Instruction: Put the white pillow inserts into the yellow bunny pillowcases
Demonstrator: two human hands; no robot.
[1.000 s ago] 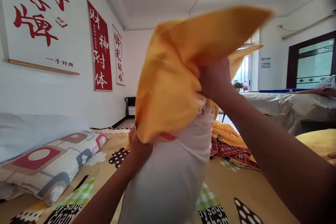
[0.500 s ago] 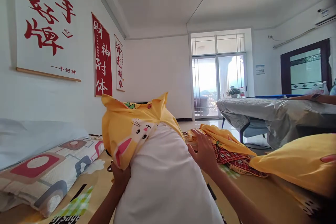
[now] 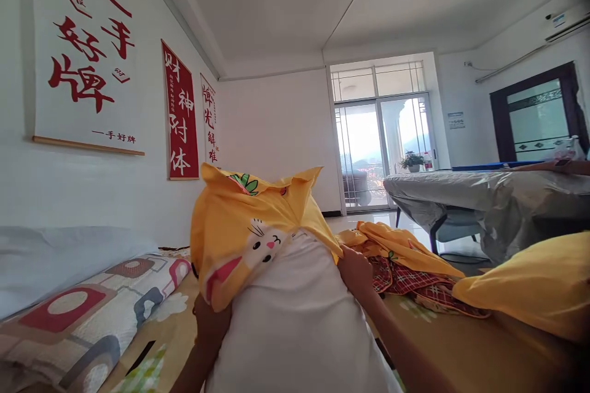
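Observation:
A white pillow [image 3: 295,319] lies lengthwise in front of me, its far end inside a yellow pillowcase [image 3: 258,215] printed with a rabbit face. At the pillowcase's left edge, my left hand [image 3: 211,322] is closed on the fabric, its fingers partly hidden by the cloth. On the other side my right hand [image 3: 354,267] pinches the right edge of the opening. The near part of the white pillow is bare, and the two far corners of the case stick up.
A patterned pillow [image 3: 87,319] lies to the left on the tan printed sheet [image 3: 179,319]. Crumpled yellow cloth [image 3: 396,245] over red plaid fabric [image 3: 419,288] and a yellow pillow [image 3: 534,282] lie at right. Beyond stands a plastic-covered table [image 3: 461,187], with another person's forearm [image 3: 548,166] on it.
My right hand has gone from open beside the pillow to gripping the pillowcase's right edge. My left hand keeps its hold. The view has shifted slightly.

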